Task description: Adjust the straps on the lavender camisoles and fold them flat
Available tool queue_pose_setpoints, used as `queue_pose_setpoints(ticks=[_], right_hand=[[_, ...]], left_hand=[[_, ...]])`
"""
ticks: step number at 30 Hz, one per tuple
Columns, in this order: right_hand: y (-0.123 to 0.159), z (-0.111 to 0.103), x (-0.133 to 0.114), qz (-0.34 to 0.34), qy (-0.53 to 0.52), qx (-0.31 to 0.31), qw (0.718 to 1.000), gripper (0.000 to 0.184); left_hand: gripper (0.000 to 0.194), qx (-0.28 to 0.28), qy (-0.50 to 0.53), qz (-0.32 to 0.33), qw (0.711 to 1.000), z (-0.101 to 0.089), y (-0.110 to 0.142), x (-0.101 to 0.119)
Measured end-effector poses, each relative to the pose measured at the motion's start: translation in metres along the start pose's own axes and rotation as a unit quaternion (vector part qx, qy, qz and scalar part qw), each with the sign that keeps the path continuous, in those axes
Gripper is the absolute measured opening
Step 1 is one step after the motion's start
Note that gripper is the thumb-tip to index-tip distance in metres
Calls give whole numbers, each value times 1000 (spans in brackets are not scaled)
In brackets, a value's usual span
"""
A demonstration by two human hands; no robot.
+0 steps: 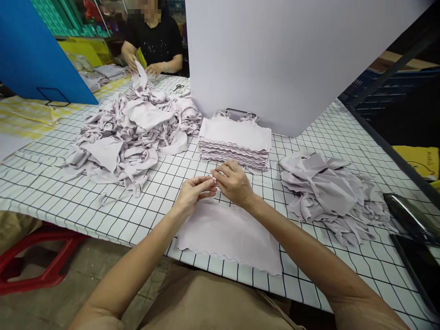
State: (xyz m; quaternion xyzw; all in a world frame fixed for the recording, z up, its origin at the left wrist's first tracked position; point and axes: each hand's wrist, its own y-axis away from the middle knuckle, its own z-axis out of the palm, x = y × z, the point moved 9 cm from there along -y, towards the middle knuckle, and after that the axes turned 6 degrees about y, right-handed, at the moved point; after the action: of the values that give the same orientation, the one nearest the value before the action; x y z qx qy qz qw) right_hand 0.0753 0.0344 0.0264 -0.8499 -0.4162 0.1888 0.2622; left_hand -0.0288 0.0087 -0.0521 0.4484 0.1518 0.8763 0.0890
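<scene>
A pale lilac cloth garment piece (230,236) with a wavy lower edge lies flat on the table in front of me. Above its far edge, my left hand (195,192) pinches with thumb and fingers, and my right hand (233,183) does the same right against it. Whatever sits between the fingertips is tiny and mostly hidden; it may be part of a thin strap. Just beyond my hands stands a neat stack of the same garment pieces (235,142), with strap loops showing at its back.
A loose heap of lilac garments (144,119) covers the left of the checked table (165,183). Another pile (323,183) lies right, beside a black case (412,217) and a phone (417,266). A white panel (261,59) and blue panel (41,50) stand upright. A co-worker (154,46) handles cloth opposite.
</scene>
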Motion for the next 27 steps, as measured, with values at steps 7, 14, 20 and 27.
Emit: queue_pose_setpoints(ticks=[7, 14, 20, 27], right_hand=[[9, 16, 8, 111, -336, -138, 925, 22], [14, 15, 22, 185, -352, -130, 908, 12], [44, 23, 35, 303, -427, -171, 835, 14], [51, 28, 13, 122, -283, -182, 934, 13]], left_hand=[[30, -34, -151, 51, 987, -1, -1, 17], [25, -75, -307, 96, 944, 1, 4, 25], [14, -114, -562, 185, 798, 1, 31, 9], [20, -83, -676, 186, 708, -1, 41, -3]])
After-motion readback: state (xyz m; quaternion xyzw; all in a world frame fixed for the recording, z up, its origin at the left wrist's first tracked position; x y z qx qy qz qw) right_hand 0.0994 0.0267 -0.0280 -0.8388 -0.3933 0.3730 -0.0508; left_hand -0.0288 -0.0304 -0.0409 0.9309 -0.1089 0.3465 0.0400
